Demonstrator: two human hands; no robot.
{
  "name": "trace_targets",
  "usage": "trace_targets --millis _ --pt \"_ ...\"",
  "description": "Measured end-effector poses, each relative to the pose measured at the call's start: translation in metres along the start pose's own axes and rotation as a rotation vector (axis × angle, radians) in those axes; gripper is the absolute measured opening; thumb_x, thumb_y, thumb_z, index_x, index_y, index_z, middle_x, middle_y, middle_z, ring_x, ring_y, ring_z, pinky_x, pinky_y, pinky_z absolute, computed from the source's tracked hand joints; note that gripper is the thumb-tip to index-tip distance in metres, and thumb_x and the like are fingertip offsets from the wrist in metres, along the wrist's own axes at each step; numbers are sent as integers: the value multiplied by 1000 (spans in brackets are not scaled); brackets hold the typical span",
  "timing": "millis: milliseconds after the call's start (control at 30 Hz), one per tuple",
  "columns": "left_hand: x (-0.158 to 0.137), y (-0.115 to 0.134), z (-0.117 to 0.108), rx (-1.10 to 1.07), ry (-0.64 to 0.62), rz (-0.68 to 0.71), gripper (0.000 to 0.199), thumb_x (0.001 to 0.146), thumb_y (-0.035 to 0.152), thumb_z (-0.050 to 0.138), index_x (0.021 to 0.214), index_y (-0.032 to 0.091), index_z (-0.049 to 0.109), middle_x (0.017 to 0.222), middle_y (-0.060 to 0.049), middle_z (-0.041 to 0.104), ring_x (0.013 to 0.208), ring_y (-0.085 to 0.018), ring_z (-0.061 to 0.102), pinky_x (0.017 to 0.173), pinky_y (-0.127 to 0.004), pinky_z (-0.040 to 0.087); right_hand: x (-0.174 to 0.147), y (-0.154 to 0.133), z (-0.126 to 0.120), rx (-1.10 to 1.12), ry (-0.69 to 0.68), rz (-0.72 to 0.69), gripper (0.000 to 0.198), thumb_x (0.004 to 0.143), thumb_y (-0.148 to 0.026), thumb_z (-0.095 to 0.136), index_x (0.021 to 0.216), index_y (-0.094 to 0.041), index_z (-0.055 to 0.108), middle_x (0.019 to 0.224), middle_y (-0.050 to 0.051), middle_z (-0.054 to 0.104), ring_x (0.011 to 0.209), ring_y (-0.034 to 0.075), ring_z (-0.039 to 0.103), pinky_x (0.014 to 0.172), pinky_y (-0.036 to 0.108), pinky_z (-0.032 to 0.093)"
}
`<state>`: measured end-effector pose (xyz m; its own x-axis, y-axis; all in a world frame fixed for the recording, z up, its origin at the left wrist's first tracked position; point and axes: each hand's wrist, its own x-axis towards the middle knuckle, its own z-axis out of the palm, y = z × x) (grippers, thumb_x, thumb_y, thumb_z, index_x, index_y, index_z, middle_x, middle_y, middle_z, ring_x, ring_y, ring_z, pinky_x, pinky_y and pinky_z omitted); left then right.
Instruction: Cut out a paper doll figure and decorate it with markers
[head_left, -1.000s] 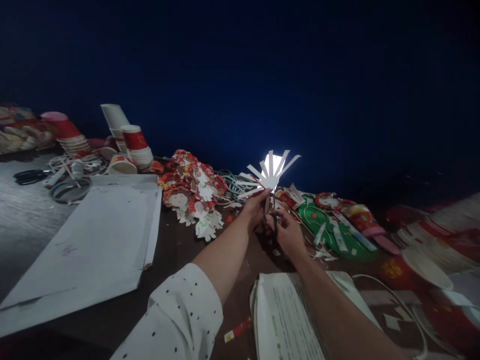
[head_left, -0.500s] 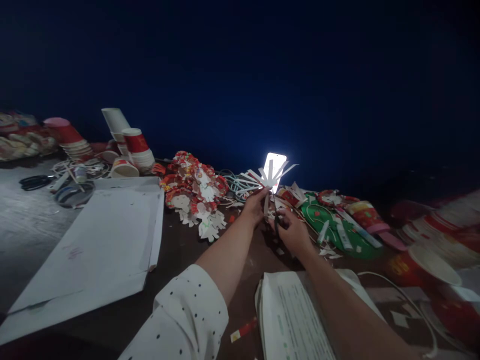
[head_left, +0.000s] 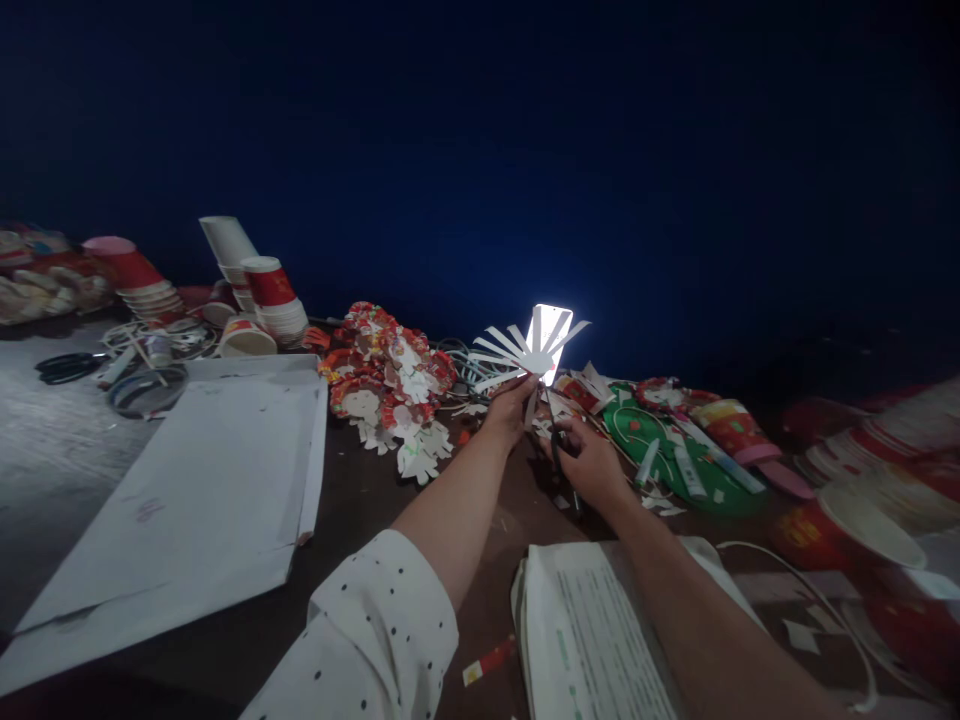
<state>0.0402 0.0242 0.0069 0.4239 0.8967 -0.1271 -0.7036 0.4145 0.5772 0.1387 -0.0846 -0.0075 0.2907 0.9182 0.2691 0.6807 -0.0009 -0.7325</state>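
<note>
My left hand [head_left: 510, 408] pinches the near edge of a paper cup cut into strips [head_left: 537, 360], whose white strips fan outward from a round base. In my right hand [head_left: 589, 455] is a pair of dark-handled scissors [head_left: 556, 440], with the blades pointing up at the cut cup's lower edge. A lit phone [head_left: 553, 335] stands just behind the fanned strips and is partly covered by them. Left of my hands lies a heap of red and white cut paper pieces [head_left: 412, 380].
A white board [head_left: 202, 500] lies at left, near stacked paper cups [head_left: 277, 300] and another pair of scissors [head_left: 71, 368]. A green mat [head_left: 675, 470] with glue tubes is at right. Below my right arm sits a printed paper bag [head_left: 592, 640]. More cups [head_left: 862, 520] stand far right.
The cut cup has turned slightly in my left hand, and its strips point at other angles. The scissors' handles have spread, one loop now reaching lower.
</note>
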Motion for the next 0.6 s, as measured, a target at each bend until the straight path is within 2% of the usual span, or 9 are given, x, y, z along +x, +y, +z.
trace_targets --millis 100,300,433,600 --pt "0 0 -1 23 -42 -14 24 61 23 81 72 11 63 56 2 58 48 -7 52 51 -21 40 0 0 0 74 -1 23 34 72 -46 66 97 -24 65 64 1 68 52 19 59 50 30 46" --pt "0 4 -3 36 -15 -75 23 65 27 79 72 12 63 57 2 59 49 -6 52 53 -21 40 1 -2 -1 165 -36 63 38 72 -47 67 101 -23 64 68 0 69 50 17 61 47 27 46" --pt "-1 6 -3 -27 -21 -106 16 70 22 75 74 12 64 59 2 59 50 -5 52 53 -19 40 1 -3 -3 235 -83 88 37 73 -46 68 101 -22 62 66 0 67 49 15 59 47 26 46" --pt "-5 9 -3 -94 -42 -123 12 72 18 72 76 11 64 61 2 60 52 -5 55 53 -18 42 1 -4 -2 279 -67 68 36 74 -46 68 98 -21 63 68 0 68 49 14 56 48 25 44"
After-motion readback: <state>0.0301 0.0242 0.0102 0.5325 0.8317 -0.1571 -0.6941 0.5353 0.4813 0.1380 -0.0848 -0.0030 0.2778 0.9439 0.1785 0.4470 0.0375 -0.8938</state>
